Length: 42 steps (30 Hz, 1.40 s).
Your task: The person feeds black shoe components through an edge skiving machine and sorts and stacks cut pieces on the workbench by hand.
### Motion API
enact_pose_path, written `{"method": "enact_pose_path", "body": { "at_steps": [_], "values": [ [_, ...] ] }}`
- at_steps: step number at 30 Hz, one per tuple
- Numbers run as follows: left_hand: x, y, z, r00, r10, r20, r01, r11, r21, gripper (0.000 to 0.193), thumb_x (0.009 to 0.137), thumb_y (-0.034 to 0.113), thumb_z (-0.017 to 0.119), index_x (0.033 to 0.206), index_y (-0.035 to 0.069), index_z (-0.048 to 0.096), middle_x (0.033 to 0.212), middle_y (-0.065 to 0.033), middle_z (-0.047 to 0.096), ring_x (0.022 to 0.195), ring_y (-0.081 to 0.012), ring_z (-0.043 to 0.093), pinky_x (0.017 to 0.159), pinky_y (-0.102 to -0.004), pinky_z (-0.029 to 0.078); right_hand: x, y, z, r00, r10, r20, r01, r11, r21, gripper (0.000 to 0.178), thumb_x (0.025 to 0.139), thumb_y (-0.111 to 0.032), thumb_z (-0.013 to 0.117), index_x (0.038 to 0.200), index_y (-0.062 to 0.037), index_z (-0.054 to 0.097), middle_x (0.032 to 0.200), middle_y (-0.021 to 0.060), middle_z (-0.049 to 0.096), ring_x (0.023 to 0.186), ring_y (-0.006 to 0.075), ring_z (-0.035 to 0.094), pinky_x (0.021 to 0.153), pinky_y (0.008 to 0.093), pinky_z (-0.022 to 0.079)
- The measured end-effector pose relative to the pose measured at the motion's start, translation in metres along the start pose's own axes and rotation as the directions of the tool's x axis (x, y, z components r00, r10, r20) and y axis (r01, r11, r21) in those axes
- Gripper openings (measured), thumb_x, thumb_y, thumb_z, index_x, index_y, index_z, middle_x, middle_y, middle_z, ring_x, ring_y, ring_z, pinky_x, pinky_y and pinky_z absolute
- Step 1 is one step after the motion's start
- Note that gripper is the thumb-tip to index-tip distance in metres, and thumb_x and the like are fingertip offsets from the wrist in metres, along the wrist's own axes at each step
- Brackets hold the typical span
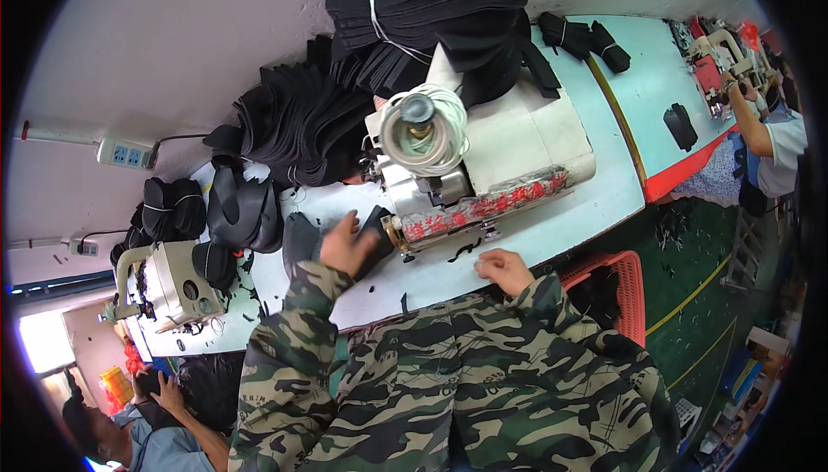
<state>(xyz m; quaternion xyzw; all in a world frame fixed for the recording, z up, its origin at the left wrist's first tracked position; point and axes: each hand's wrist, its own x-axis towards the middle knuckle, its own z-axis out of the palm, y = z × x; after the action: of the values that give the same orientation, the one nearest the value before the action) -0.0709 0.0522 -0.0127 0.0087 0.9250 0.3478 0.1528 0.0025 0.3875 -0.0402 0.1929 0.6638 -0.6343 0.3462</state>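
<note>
A cream sewing machine [517, 144] stands in front of me on a white table, a cone of white thread [424, 129] on top. Its near side is wrapped in clear film with red marks. My left hand [348, 248] is over a curved black fabric piece [300, 239] beside the machine's needle end. Its thumb is raised and its fingers are apart, somewhat blurred. My right hand [507, 270] hovers by the table's front edge, below the machine, fingers curled together. Whether they hold anything is hidden. Small black scraps [464, 250] lie between the hands.
Tied stacks of black fabric pieces [423, 15] crowd the table's back, with loose ones [297, 122] at left. A red plastic basket [634, 295] stands below the table to the right. Another sewing machine [177, 286] is at left. Co-workers sit at far left and far right.
</note>
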Motion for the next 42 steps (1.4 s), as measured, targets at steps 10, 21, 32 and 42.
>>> {"method": "enact_pose_path", "body": {
  "at_steps": [10, 21, 32, 42],
  "values": [
    [0.104, 0.008, 0.006, 0.907, -0.371, 0.200, 0.393, 0.575, -0.718, 0.031, 0.095, 0.026, 0.035, 0.098, -0.002, 0.050, 0.079, -0.0134, 0.059, 0.067, -0.0283, 0.066, 0.048, -0.0324, 0.054, 0.045, -0.024, -0.013, 0.985, 0.171, -0.036, -0.169, 0.984, 0.048, 0.029, 0.076, -0.021, 0.065, 0.087, 0.0056, 0.061, 0.071, 0.0124, 0.063, 0.061, 0.0197, 0.062, 0.051, 0.0289, 0.047],
    [0.072, 0.024, -0.004, 0.953, -0.295, -0.070, 0.225, 0.842, -0.491, 0.034, 0.092, 0.029, 0.044, 0.111, 0.001, 0.048, 0.079, -0.0169, 0.061, 0.062, -0.0259, 0.065, 0.049, -0.0341, 0.051, 0.053, -0.008, -0.005, 0.943, -0.196, -0.268, 0.157, 0.975, -0.159, 0.027, 0.068, -0.019, 0.067, 0.083, 0.0027, 0.065, 0.064, 0.0131, 0.062, 0.058, 0.0227, 0.059, 0.060, 0.0348, 0.046],
    [-0.033, -0.004, 0.034, 0.943, 0.154, -0.296, -0.071, 0.959, 0.273, 0.070, 0.076, 0.034, 0.064, 0.127, -0.004, 0.037, 0.108, -0.0208, 0.055, 0.100, -0.0359, 0.053, 0.087, -0.0411, 0.040, 0.045, -0.029, -0.003, 0.981, -0.003, -0.195, -0.001, 1.000, -0.020, 0.021, 0.069, -0.019, 0.067, 0.071, 0.0003, 0.059, 0.053, 0.0052, 0.053, 0.043, 0.0145, 0.049, 0.041, 0.0306, 0.038],
    [-0.025, 0.001, 0.013, 0.974, 0.046, -0.224, 0.010, 0.970, 0.243, 0.028, 0.082, 0.025, 0.060, 0.104, 0.008, 0.059, 0.096, -0.0124, 0.063, 0.081, -0.0318, 0.061, 0.068, -0.0382, 0.049, 0.043, -0.033, -0.005, 0.994, 0.060, -0.095, -0.052, 0.995, 0.086, 0.022, 0.073, -0.019, 0.068, 0.076, -0.0009, 0.056, 0.054, 0.0035, 0.050, 0.040, 0.0112, 0.044, 0.036, 0.0267, 0.033]
  ]
}}
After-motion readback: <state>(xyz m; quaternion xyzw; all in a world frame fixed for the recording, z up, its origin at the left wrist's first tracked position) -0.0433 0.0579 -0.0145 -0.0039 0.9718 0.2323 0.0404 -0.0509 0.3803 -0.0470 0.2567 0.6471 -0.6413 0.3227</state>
